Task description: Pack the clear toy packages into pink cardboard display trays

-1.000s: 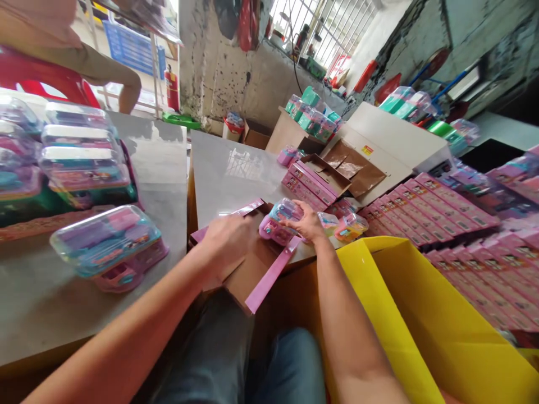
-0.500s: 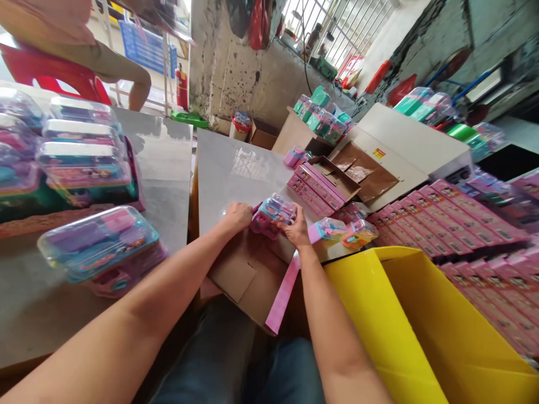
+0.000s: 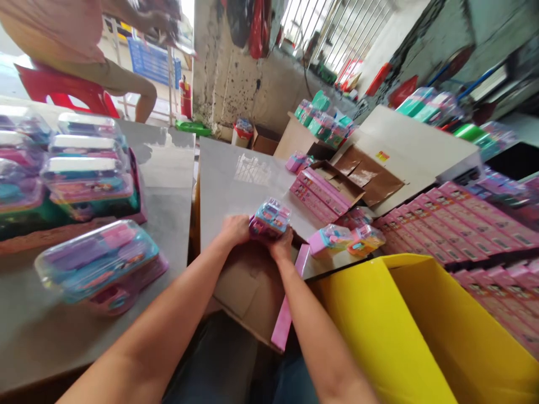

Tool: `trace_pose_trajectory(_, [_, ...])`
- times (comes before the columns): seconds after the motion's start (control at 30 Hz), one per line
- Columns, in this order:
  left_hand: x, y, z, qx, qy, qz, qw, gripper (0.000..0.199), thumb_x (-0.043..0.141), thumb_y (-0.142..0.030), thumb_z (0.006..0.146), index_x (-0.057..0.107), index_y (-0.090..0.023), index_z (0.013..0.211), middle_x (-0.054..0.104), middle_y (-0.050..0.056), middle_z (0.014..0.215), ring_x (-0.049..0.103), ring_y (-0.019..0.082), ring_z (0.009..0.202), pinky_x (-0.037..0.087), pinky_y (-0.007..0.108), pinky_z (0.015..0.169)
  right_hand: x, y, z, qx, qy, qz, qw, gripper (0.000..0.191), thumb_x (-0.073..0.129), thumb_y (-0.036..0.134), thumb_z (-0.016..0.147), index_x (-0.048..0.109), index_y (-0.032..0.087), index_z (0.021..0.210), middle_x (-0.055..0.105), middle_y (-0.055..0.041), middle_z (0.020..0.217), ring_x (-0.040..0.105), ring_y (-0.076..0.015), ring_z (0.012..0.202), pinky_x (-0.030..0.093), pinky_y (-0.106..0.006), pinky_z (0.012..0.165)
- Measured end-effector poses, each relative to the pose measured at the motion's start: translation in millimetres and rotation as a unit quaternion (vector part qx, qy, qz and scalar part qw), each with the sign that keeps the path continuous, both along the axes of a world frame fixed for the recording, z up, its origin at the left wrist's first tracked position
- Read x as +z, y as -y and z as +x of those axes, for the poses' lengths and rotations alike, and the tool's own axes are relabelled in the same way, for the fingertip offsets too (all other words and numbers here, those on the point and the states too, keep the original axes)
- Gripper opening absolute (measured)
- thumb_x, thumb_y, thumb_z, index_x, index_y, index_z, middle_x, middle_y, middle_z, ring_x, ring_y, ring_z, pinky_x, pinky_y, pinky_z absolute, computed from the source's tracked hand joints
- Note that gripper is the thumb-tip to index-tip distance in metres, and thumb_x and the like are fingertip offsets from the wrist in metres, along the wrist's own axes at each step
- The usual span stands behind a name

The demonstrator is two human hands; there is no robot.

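A small toy case [image 3: 270,217] with a clear lid, blue, pink and purple, is held between my two hands over a brown cardboard box [image 3: 248,280]. My left hand [image 3: 236,229] grips its left side. My right hand [image 3: 282,244] is closed on its lower right side, with the fingertips partly hidden beneath it. A pink strip [image 3: 290,297] lies along the box's right edge, beside my right forearm. Two more cases, one blue and pink [image 3: 330,240] and one orange [image 3: 365,239], sit to the right of my right hand.
At the left are a larger toy case [image 3: 101,264] and stacked cases [image 3: 90,179] on a grey table [image 3: 168,196]. A yellow bin [image 3: 357,314] and rows of pink boxes [image 3: 455,224] stand at the right. A person [image 3: 63,33] sits at the upper left.
The case has shifted slightly in my hands and sits lower over the cardboard box. My right hand has moved down and left, from the case's right side to its lower edge.
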State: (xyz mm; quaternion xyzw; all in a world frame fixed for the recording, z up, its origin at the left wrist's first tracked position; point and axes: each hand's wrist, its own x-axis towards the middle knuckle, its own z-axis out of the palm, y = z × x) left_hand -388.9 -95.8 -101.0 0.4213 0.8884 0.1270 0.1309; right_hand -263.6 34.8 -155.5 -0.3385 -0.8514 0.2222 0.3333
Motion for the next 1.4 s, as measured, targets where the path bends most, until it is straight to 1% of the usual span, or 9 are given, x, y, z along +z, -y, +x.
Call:
trace_pose_trajectory(0.2, [-8.0, 8, -1, -0.027, -0.028, 0.034, 0.999, 0.061, 0.065, -0.061, 0.076, 0.059, -0.022, 0.123, 0.069, 0.013, 0.120, 0.066, 0.031, 0.112, 0.052, 0.034, 0.088, 0.4, 5, 2, -0.029, 0.060, -0.047, 0.997, 0.095, 0.086, 0.044, 0.062, 0.042, 0.014, 0.140, 0.055, -0.0202, 0.130, 0.053, -0.0397, 0.121, 0.045, -0.050, 0.103])
trace_pose_trajectory(0.43, [-6.5, 3, 0, 0.008, -0.027, -0.005, 1.000, 0.053, 0.060, -0.061, 0.082, 0.060, -0.020, 0.115, 0.070, 0.018, 0.118, 0.067, 0.035, 0.109, 0.051, 0.037, 0.084, 16.2, 11, -1, -0.028, 0.128, -0.069, 0.989, 0.104, 0.085, 0.042, 0.065, 0.031, 0.014, 0.150, 0.049, -0.0216, 0.138, 0.048, -0.0412, 0.129, 0.043, -0.053, 0.107])
trace_pose_trajectory(0.57, [-1.7, 5, 1, 0.022, -0.020, -0.025, 0.999, 0.057, 0.059, -0.064, 0.081, 0.058, -0.021, 0.119, 0.069, 0.016, 0.120, 0.066, 0.033, 0.113, 0.051, 0.035, 0.085, 48.8, 7, 32, 0.014, 0.136, 0.012, 0.990, 0.071, 0.073, 0.038, 0.080, 0.046, 0.014, 0.141, 0.052, -0.0185, 0.137, 0.049, -0.0335, 0.130, 0.040, -0.044, 0.111])
trace_pose_trajectory(0.67, [-1.8, 9, 0, 0.038, -0.016, -0.034, 0.999, 0.061, 0.058, -0.068, 0.080, 0.058, -0.022, 0.119, 0.069, 0.016, 0.119, 0.065, 0.032, 0.115, 0.051, 0.034, 0.087, 63.6, -2, 68, -0.121, 0.173, 0.002, 0.977, 0.059, 0.058, 0.039, 0.093, 0.045, 0.011, 0.143, 0.049, -0.0218, 0.143, 0.045, -0.0329, 0.136, 0.038, -0.044, 0.113])
trace_pose_trajectory(0.83, [4.4, 18, 6, 0.090, 0.007, -0.039, 0.995, 0.064, 0.060, -0.068, 0.081, 0.058, -0.016, 0.119, 0.068, 0.020, 0.118, 0.065, 0.036, 0.114, 0.051, 0.037, 0.085, 56.8, -11, 90, -0.154, 0.300, -0.138, 0.931, 0.040, 0.055, 0.039, 0.094, 0.064, 0.013, 0.123, 0.068, -0.0208, 0.117, 0.067, -0.0348, 0.110, 0.053, -0.045, 0.092])
trace_pose_trajectory(0.97, [27.0, 33, 30, 0.078, 0.012, -0.028, 0.997, 0.059, 0.055, -0.062, 0.091, 0.060, -0.012, 0.121, 0.069, 0.018, 0.116, 0.067, 0.029, 0.109, 0.048, 0.030, 0.083, 57.0, -4, 78, -0.157, 0.359, -0.145, 0.909, 0.038, 0.044, 0.018, 0.095, 0.064, 0.012, 0.126, 0.065, -0.0240, 0.126, 0.063, -0.0365, 0.120, 0.050, -0.050, 0.097])
trace_pose_trajectory(1.1, [50.8, 68, 35, 0.076, -0.036, -0.005, 0.996, 0.058, 0.064, -0.053, 0.088, 0.055, -0.017, 0.132, 0.061, 0.013, 0.132, 0.058, 0.025, 0.120, 0.045, 0.029, 0.097, 59.3, -2, 66, -0.163, 0.404, -0.136, 0.890, 0.042, 0.043, 0.012, 0.092, 0.061, 0.005, 0.130, 0.061, -0.0291, 0.128, 0.060, -0.0404, 0.124, 0.050, -0.053, 0.097])
trace_pose_trajectory(1.23, [78.5, 147, 31, 0.087, -0.147, 0.008, 0.985, 0.072, 0.070, -0.056, 0.082, 0.050, -0.018, 0.140, 0.048, 0.015, 0.145, 0.040, 0.034, 0.136, 0.032, 0.043, 0.114, 55.6, -2, 64, -0.164, 0.415, -0.131, 0.885, 0.043, 0.041, 0.012, 0.093, 0.059, 0.007, 0.132, 0.063, -0.0268, 0.127, 0.061, -0.0375, 0.123, 0.053, -0.050, 0.095])
trace_pose_trajectory(1.4, [100.8, 215, 24, 0.153, -0.141, -0.140, 0.968, 0.090, 0.076, -0.065, 0.071, 0.050, -0.017, 0.143, 0.048, 0.020, 0.142, 0.042, 0.043, 0.132, 0.034, 0.056, 0.109, 52.0, -3, 65, -0.179, 0.412, -0.129, 0.884, 0.043, 0.039, 0.012, 0.094, 0.058, 0.006, 0.133, 0.063, -0.0268, 0.126, 0.063, -0.0353, 0.121, 0.054, -0.047, 0.095])
